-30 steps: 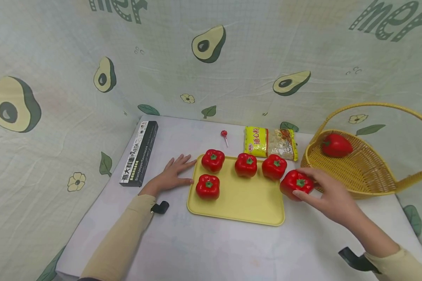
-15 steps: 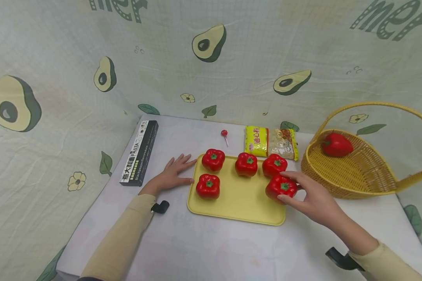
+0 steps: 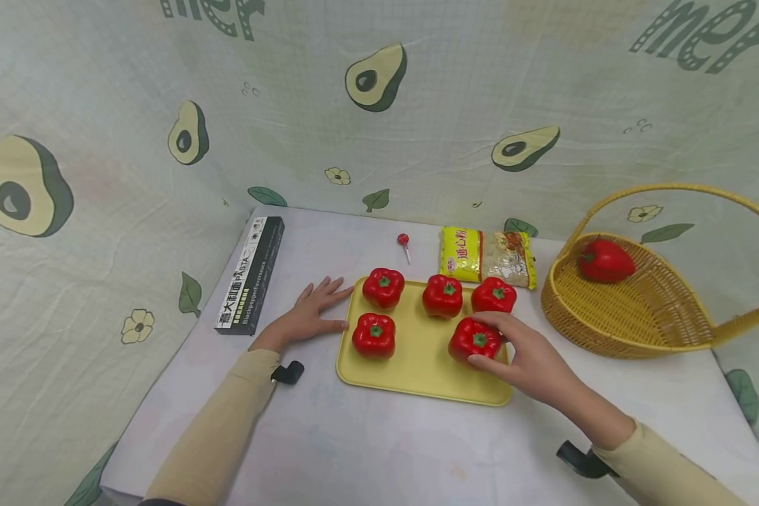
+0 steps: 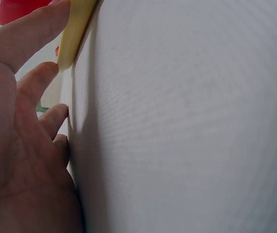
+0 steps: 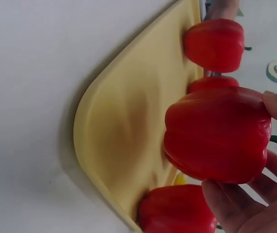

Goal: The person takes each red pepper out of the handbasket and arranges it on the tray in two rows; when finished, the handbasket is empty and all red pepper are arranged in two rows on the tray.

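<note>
My right hand (image 3: 531, 358) grips a red bell pepper (image 3: 475, 341) with thumb and fingers at its sides, over the right half of the yellow tray (image 3: 417, 376). In the right wrist view the held bell pepper (image 5: 218, 136) hangs above the tray surface, green stem toward the palm. Three bell peppers stand along the tray's far side, and one more bell pepper (image 3: 374, 336) sits at its near left. My left hand (image 3: 306, 316) lies with fingers spread on the table, thumb and index fingertips at the tray's left rim (image 4: 73, 41).
A yellow wicker basket (image 3: 613, 330) with a tall handle stands at the right, a red pepper (image 3: 606, 261) inside. Behind the tray lie a pasta bag (image 3: 487, 256) and a lollipop (image 3: 403, 242). A black-and-white pasta box (image 3: 249, 275) lies at the left.
My right hand has carried the bell pepper leftward from beside the basket to over the tray. The left hand has stayed where it was at the tray's left rim.
</note>
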`<state>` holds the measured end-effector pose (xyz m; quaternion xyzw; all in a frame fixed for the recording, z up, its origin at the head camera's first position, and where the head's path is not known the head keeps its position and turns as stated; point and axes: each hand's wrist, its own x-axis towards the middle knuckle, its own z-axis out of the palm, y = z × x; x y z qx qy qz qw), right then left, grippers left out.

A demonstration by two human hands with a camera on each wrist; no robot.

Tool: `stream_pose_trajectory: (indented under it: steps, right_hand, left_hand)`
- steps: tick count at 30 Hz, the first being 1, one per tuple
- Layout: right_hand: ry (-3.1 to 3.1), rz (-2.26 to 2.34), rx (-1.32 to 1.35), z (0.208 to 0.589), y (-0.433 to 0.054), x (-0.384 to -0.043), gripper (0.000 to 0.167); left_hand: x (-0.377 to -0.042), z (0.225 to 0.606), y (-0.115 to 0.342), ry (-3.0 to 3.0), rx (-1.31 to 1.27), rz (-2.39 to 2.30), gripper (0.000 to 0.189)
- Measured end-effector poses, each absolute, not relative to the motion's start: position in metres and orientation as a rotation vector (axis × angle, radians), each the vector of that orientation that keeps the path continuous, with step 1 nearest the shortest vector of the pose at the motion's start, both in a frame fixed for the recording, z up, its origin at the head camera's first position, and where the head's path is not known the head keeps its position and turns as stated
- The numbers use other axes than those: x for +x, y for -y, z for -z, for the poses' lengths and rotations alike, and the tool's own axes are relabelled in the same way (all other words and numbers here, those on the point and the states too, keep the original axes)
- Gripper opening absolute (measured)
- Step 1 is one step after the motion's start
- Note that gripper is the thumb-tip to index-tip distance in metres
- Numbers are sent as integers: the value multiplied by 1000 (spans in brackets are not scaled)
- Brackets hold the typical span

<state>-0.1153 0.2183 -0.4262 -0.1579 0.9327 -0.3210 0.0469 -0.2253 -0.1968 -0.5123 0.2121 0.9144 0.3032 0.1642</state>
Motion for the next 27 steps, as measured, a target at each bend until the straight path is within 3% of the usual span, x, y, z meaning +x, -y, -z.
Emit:
stream_pose_trajectory:
  steps: [27]
  right_hand:
    - [-2788,1093,-595,452,-178,-124,67]
  left_hand:
    - [-226,512,197,-2607,606,-854,82]
